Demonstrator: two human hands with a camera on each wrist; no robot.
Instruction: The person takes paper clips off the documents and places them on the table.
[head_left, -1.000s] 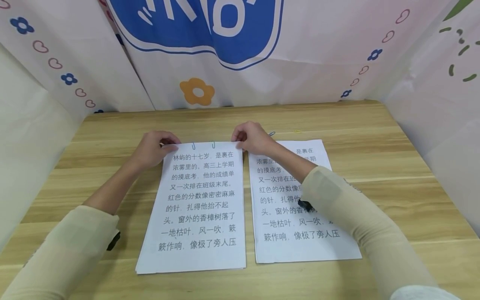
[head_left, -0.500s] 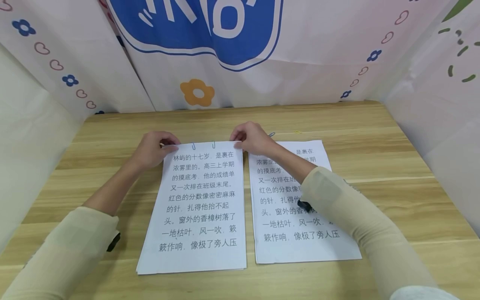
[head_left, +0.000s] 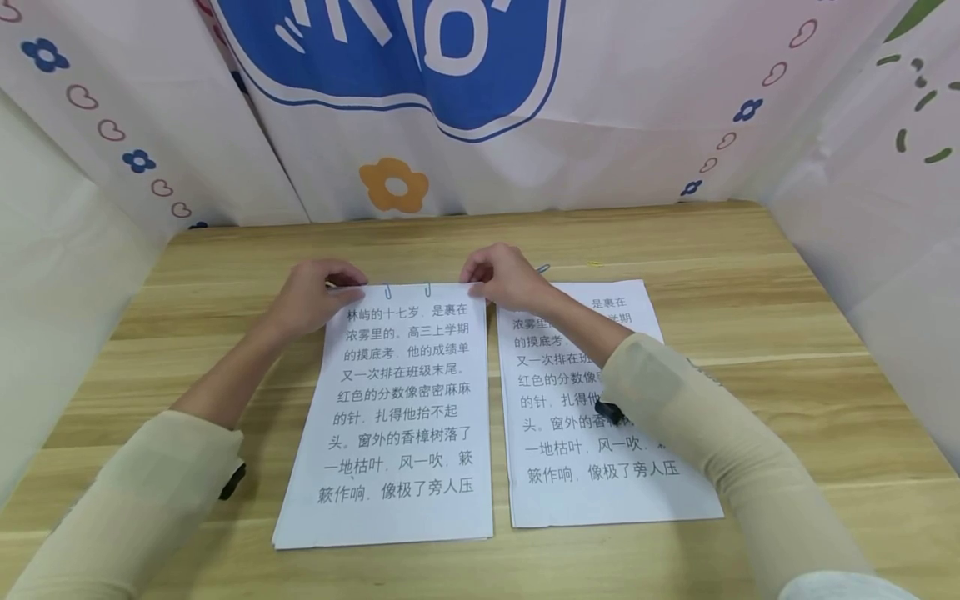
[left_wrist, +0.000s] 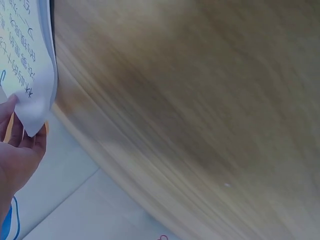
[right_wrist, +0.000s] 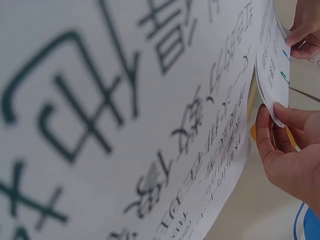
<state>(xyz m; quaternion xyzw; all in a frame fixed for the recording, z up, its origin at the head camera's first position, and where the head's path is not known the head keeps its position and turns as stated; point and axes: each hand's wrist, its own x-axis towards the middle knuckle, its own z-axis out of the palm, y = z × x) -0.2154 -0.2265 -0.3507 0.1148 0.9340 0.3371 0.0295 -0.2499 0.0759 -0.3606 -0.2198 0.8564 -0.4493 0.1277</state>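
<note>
A stack of printed paper sheets [head_left: 405, 417] lies on the left, with two paper clips [head_left: 387, 292] on its top edge. My left hand [head_left: 311, 292] pinches the stack's top left corner between thumb and fingers. At the top right corner, my right hand [head_left: 506, 275] pinches the same stack. In the right wrist view both hands grip this paper, the right hand [right_wrist: 295, 150] nearer and the left hand [right_wrist: 305, 32] beyond the clips. A second printed stack [head_left: 615, 492] lies to the right, partly hidden under my right forearm.
Behind the right stack, a blue paper clip [head_left: 543, 268] and a small yellow clip-like item [head_left: 595, 264] lie on the wooden table [head_left: 810, 350]. A white printed curtain [head_left: 600, 167] hangs along the table's back edge.
My left hand has shifted slightly right along the top edge of the left stack. The right hand stays at its corner, and both stacks lie nearly as before.
</note>
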